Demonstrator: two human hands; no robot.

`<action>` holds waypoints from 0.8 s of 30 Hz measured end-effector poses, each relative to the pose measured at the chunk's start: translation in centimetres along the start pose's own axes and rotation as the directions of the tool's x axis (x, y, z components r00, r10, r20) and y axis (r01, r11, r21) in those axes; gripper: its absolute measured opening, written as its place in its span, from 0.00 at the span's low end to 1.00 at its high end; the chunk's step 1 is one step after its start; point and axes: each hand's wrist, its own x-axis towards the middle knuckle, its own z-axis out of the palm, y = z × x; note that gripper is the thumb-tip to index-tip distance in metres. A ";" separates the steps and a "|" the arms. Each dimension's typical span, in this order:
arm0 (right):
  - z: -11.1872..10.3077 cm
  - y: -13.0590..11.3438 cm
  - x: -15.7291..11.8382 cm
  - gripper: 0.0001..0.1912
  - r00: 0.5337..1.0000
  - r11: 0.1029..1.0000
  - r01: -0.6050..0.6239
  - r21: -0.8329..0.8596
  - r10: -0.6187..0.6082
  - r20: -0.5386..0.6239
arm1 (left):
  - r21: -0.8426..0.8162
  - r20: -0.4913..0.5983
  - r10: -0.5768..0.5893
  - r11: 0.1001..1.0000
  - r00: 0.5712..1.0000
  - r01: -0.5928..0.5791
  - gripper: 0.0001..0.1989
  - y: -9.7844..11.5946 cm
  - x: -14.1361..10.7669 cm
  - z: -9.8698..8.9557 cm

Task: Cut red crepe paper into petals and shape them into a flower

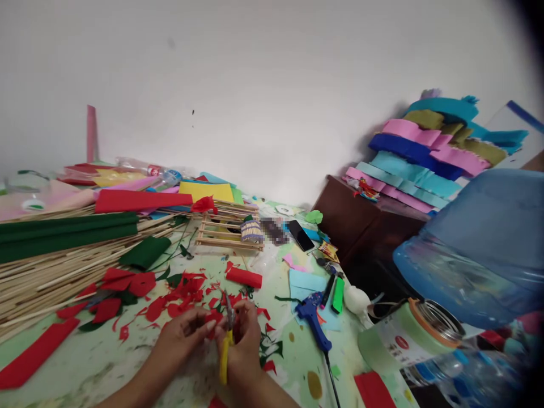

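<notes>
In the head view, a blue glue gun (pixel 315 327) lies on the worktop (pixel 297 368), partly over a light blue sheet (pixel 300 281). Left of the glue gun, the left hand (pixel 187 331) has its grip pinching a small red piece (pixel 211 326) between thumb and fingers. The right hand (pixel 244 334), between that hand and the glue gun, has its grip closed around yellow-handled scissors (pixel 225 357), whose blades point away from the person beside the red piece; how far the blades are parted, I cannot tell. Red scraps (pixel 185 292) lie scattered farther left of the glue gun, and a red roll (pixel 243 276) lies beyond it to the left. Just right of the glue gun is a green highlighter (pixel 338 294); farther right stands a pale green jar (pixel 382 343), tilted in view. Beyond the glue gun lie a phone (pixel 301 235) and, to its left, a wooden stick frame (pixel 216 234).
</notes>
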 end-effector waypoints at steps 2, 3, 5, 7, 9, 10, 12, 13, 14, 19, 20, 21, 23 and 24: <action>-0.2 -0.1 0.1 0.16 0.999 0.998 -0.052 0.027 0.052 -0.002 | 0.010 -0.008 -0.026 1.000 1.000 0.026 0.13 -0.1 0.0 0.0; -0.3 -0.2 0.1 0.17 0.997 0.996 -0.076 0.039 0.076 0.003 | 0.012 -0.005 -0.039 0.999 0.999 0.039 0.13 -0.1 0.0 -0.1; -0.5 -0.3 0.1 0.18 0.996 0.995 -0.084 0.047 0.084 0.007 | 0.011 0.012 -0.065 0.998 0.998 0.065 0.12 0.1 -0.1 -0.1; -0.6 -0.4 0.1 0.19 0.997 0.997 -0.074 0.024 0.074 0.015 | -0.016 0.025 -0.081 0.997 0.996 0.082 0.11 0.4 -0.2 0.0; -0.7 -0.6 0.0 0.19 0.998 0.998 -0.064 -0.005 0.064 0.014 | -0.080 0.001 -0.086 0.993 0.996 0.086 0.11 0.6 -0.3 0.1; -0.7 -0.7 0.0 0.20 0.997 0.997 -0.071 -0.008 0.071 0.017 | -0.108 -0.005 -0.086 0.991 0.996 0.085 0.11 0.6 -0.3 0.1; -0.7 -1.0 0.0 0.20 0.995 0.995 -0.099 -0.010 0.099 0.003 | -0.139 -0.009 -0.105 0.985 0.994 0.102 0.12 0.6 -0.3 0.1; -0.6 -1.1 0.1 0.21 0.994 0.994 -0.112 -0.011 0.112 -0.007 | -0.145 -0.007 -0.105 0.984 0.994 0.103 0.12 0.6 -0.4 0.1; -0.6 -1.3 0.1 0.21 0.993 0.993 -0.120 -0.009 0.120 -0.013 | -0.146 0.002 -0.101 0.984 0.995 0.100 0.12 0.6 -0.4 0.0; -0.4 -2.0 0.3 0.21 0.988 0.987 -0.156 0.025 0.157 -0.006 | -0.177 0.023 -0.081 0.981 0.996 0.083 0.12 0.4 -0.6 -0.3; -0.4 -2.1 0.4 0.22 0.985 0.984 -0.174 0.027 0.174 -0.013 | -0.195 0.019 -0.082 0.977 0.996 0.084 0.13 0.3 -0.6 -0.3; -0.5 -2.1 0.5 0.22 0.981 0.981 -0.191 0.026 0.191 -0.021 | -0.214 0.019 -0.085 0.973 0.996 0.087 0.15 0.3 -0.6 -0.3; -0.7 -2.2 0.6 0.23 0.975 0.976 -0.218 0.023 0.219 -0.033 | -0.248 0.040 -0.090 0.964 0.995 0.097 0.18 0.3 -0.5 -0.3; -0.8 -2.2 0.7 0.24 0.972 0.972 -0.233 0.029 0.234 -0.021 | -0.261 0.061 -0.090 0.960 0.994 0.103 0.20 0.3 -0.5 -0.2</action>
